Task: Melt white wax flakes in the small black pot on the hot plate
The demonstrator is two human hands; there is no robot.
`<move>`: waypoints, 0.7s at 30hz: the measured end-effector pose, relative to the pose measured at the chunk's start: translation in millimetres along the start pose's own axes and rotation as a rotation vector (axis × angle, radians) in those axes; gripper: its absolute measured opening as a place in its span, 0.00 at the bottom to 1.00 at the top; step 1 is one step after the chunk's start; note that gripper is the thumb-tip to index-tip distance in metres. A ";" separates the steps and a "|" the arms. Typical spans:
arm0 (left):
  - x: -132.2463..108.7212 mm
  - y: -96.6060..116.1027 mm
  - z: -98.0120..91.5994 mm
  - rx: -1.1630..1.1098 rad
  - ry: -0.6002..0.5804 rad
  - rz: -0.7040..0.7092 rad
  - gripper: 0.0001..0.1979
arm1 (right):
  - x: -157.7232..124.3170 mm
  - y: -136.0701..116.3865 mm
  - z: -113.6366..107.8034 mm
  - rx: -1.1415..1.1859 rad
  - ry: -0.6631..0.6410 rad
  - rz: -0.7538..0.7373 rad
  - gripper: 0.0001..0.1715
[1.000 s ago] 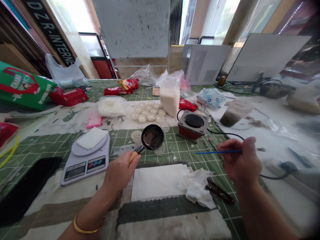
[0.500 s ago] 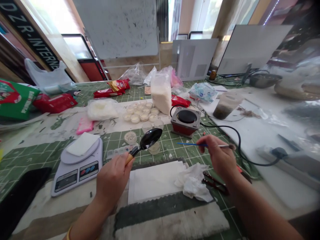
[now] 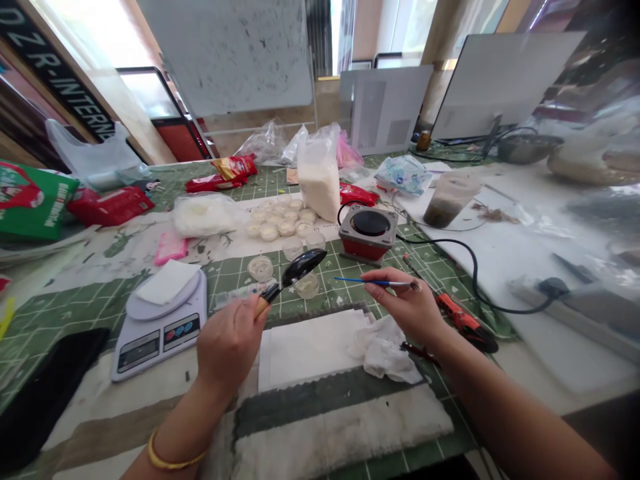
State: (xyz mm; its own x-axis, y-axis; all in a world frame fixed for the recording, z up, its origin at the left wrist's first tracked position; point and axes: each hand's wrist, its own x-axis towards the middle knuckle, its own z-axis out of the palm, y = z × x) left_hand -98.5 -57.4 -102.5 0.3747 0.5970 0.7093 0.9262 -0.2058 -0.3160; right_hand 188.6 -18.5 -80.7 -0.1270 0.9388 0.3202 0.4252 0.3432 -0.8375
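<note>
from the head view i have my left hand [image 3: 227, 347] closed firmly around the wooden handle of a black spoon [image 3: 303, 267]. the spoon's bowl tilts up and away from me, just above a clear cup [image 3: 307, 285] on the green cutting mat [image 3: 330, 308]; i cannot tell whether they touch. a gold bangle [image 3: 175, 460] sits on that wrist.

my right hand [image 3: 405, 303] is partly closed, pinching a thin brush [image 3: 373, 282] between thumb and fingers. its blue shaft points left toward the spoon, well short of it, and its tip sticks out past my hand on the right.

below my hands lie a stack of white paper [image 3: 310, 350] and crumpled tissue [image 3: 385, 353]. a red-handled tool [image 3: 465, 323] is just right of the tissue. to the left, a digital scale [image 3: 157, 340] holds a white square of paper [image 3: 167, 281]. ahead, a cluster of small cups with white contents [image 3: 270, 223] sits beside a bag of white powder [image 3: 319, 180]. a small hot plate [image 3: 369, 230] stands right of them, its black cable [image 3: 475, 267] curving across the mat. farther right is a clear tub with dark contents [image 3: 449, 203].
</note>
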 end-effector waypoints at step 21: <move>2.2 -1.4 -6.9 0.011 0.023 0.030 0.11 | -2.0 -0.2 1.7 0.026 0.001 -0.010 0.12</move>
State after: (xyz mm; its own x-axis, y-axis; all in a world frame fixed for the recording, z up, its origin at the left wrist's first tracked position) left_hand -98.7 -61.2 -96.2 0.4036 0.5726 0.7136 0.9139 -0.2147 -0.3446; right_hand 187.3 -20.4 -82.0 -0.1297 0.9354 0.3289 0.4004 0.3529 -0.8457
